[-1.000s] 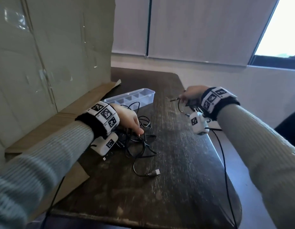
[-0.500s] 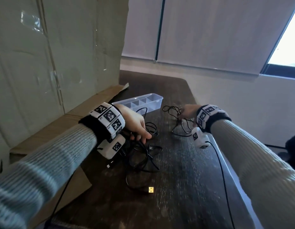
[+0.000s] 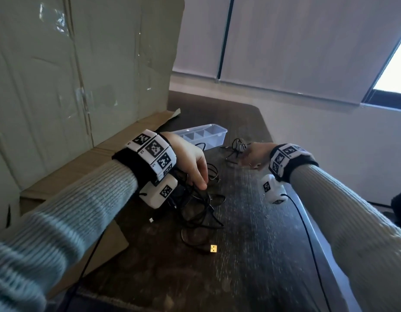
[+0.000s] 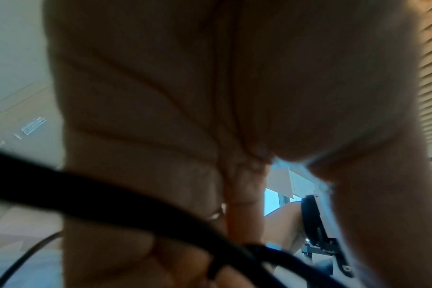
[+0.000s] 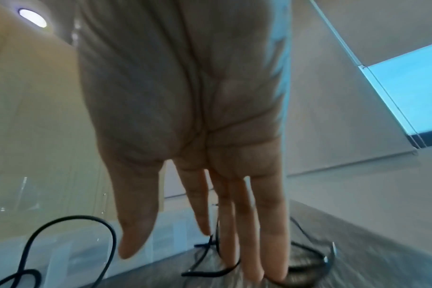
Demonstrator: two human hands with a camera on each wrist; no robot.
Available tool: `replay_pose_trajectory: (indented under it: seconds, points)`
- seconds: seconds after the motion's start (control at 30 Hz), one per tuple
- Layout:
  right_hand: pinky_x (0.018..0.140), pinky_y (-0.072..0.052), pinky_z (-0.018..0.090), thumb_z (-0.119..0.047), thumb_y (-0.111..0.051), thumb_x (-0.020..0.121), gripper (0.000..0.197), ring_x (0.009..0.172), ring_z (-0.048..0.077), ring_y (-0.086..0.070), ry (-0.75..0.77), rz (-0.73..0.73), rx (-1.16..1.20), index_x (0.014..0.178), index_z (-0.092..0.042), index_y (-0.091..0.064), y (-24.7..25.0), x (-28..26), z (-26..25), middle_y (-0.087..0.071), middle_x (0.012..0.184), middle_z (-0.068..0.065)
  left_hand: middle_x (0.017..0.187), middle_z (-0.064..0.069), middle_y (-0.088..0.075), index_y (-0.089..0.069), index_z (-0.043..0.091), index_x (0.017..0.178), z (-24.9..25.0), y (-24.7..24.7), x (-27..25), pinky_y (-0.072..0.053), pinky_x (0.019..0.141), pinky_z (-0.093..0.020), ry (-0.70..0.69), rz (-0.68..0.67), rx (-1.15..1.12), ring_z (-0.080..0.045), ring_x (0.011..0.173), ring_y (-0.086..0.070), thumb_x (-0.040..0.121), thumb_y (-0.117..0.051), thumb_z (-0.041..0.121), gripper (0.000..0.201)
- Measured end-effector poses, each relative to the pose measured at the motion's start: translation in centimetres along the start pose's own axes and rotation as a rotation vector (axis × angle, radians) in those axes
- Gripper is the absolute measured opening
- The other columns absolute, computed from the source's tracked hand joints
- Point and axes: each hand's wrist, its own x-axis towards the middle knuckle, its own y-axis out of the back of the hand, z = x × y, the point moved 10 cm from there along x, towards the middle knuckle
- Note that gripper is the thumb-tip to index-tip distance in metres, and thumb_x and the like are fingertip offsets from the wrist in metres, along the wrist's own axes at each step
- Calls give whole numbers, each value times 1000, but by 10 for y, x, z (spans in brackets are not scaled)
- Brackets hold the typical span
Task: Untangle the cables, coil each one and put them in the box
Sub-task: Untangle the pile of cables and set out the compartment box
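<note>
L hand [image 3: 190,158] is down on the tangle of black cables [image 3: 195,203] mid-desk [image 3: 251,255]; its fingers [image 4: 126,259] are curled round at least one strand, per the L wrist view. R hand [image 3: 255,156] is flat, fingers [image 5: 254,224] straight and spread, gripping nothing, tips on or just over a small loose cable bundle [image 3: 236,146] that lies on the desk just beside the clear compartment box [image 3: 219,134], not in it.

Risks, as a guess: w/ the R hand not gripping, that bundle is unsecured and its loops could spring open before boxing. If the L hand lifts the strand it holds, the whole knot prob. comes up w/ it and tightens. The USB plug [image 3: 213,248] trails toward the near desk edge, so a pull could drag it and it may snag. Cardboard flap [image 3: 132,140] sits close by the L wrist.
</note>
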Motion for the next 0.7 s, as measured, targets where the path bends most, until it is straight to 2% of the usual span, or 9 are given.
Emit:
replay_pose_trajectory:
  seconds: [0.07,0.13,0.2,0.27,0.33,0.43,0.53,0.6,0.7]
  points:
    - [83,-59,43,-31,-60,93,30,91,22,-70,61,14,34,111,-9,-69,8,-9,-9,-72,102,10,106,4,-68,-65,20,117,8,16,-7,-49,79,-15,-83,110,20,1,87,-62,80,-75,27,39]
    - [78,-61,36,-30,-55,97,28,91,19,-71,148,46,110,111,-10,-67,16,-25,-25,-72,105,8,105,11,-66,-66,19,114,17,42,-17,-46,71,-4,-176,310,-66,14,79,-60,80,-76,19,35]
    - [76,-60,33,-32,-46,101,35,91,22,-72,238,72,430,112,-5,-65,21,-45,-47,-73,106,11,99,17,-66,-67,21,107,20,67,-28,-43,70,0,-231,506,-157,17,80,-60,78,-78,18,31]
    - [84,-58,38,-30,-40,103,40,95,29,-72,294,56,772,112,0,-64,21,-65,-66,-73,105,17,96,13,-70,-70,20,101,23,83,-35,-51,80,-13,-276,628,-276,5,84,-66,73,-82,18,31]
    - [88,-55,43,-21,-38,100,37,96,34,-71,284,29,889,101,0,-68,16,-81,-78,-73,101,20,91,7,-72,-70,17,94,25,95,-43,-56,83,-32,-295,753,-340,-5,82,-68,69,-84,17,29]
    - [70,-57,31,-19,-36,100,36,89,29,-72,281,37,976,92,-2,-66,13,-104,-84,-74,96,17,85,7,-69,-67,17,90,25,104,-50,-58,81,-37,-300,885,-385,-8,80,-67,71,-82,12,24]
    - [69,-54,25,-22,-44,101,30,86,20,-64,336,255,969,77,-14,-59,34,-125,-78,-66,92,9,82,1,-66,-63,11,94,33,93,-43,-57,72,-26,-327,837,-485,-9,73,-65,82,-69,4,15]
    - [76,-52,34,-16,-48,98,27,86,21,-55,328,455,972,73,-13,-57,55,-133,-65,-57,91,11,80,-4,-65,-58,7,95,46,73,-29,-54,69,-18,-369,673,-518,-6,66,-65,91,-54,-1,10]
    - [73,-51,37,-9,-45,94,29,90,22,-62,360,601,1287,67,-15,-55,83,-145,-42,-65,92,7,76,-8,-64,-55,3,95,66,39,-11,-51,77,-24,-470,404,-413,-17,72,-65,100,-37,2,19]
